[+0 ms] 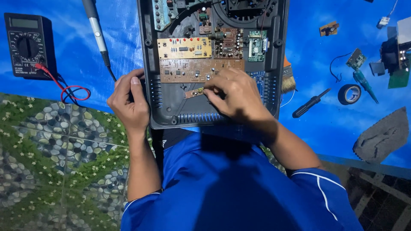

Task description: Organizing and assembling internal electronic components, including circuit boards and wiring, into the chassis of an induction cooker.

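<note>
An opened dark plastic device case (pixel 171 107) lies on the blue table cover, with several brown and green circuit boards (pixel 184 48) inside. My left hand (pixel 128 105) grips the case's left edge. My right hand (pixel 235 96) rests inside the case's lower part, fingers pinched on a small brown circuit board piece (pixel 193 92) just below the large boards. My blue shirt fills the bottom of the view.
A black multimeter (pixel 26 45) with red and black leads sits far left. A soldering iron (pixel 96 30) lies beside the case. To the right: a brush (pixel 287 79), black screwdriver (pixel 310 103), tape roll (pixel 349 94), small boards, grey cloth (pixel 381 137).
</note>
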